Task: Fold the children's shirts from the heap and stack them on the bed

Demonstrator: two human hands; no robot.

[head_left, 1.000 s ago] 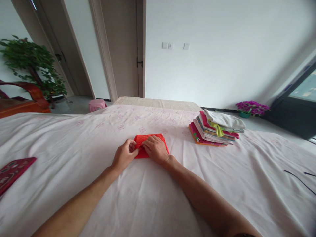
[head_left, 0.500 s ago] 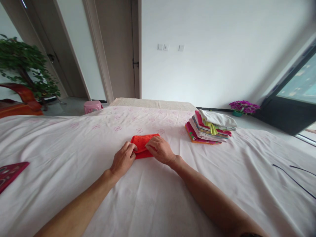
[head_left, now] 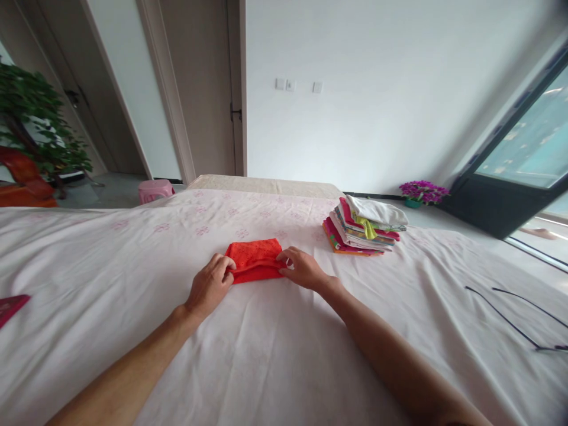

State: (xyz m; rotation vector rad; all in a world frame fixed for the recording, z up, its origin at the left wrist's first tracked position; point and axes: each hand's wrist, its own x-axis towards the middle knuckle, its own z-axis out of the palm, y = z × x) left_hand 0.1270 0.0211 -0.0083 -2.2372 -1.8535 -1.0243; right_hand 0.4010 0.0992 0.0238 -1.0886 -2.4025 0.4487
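A folded red cloth [head_left: 254, 253] with small dots or holes lies on the bed sheet [head_left: 248, 355] in front of me. Its near edge shows a loose fold, slightly gaping. At its left end my left hand [head_left: 210, 282] pinches the fold between thumb and fingers. My right hand [head_left: 302, 268] grips the right end the same way, with a small gap showing between thumb and forefinger. Whether the cloth is a garment or a towel I cannot tell.
To the right stands a stack of folded cloths [head_left: 355, 236], a white one on top. A pair of glasses [head_left: 523, 328] lies at far right. A dark pink object [head_left: 11, 307] shows at the left edge. Beyond the bed are a pink stool [head_left: 156, 190] and purple flowers [head_left: 423, 191].
My right hand has moved from on top of the red cloth to its right end. My left hand stays at the left end. The view has shifted slightly right.
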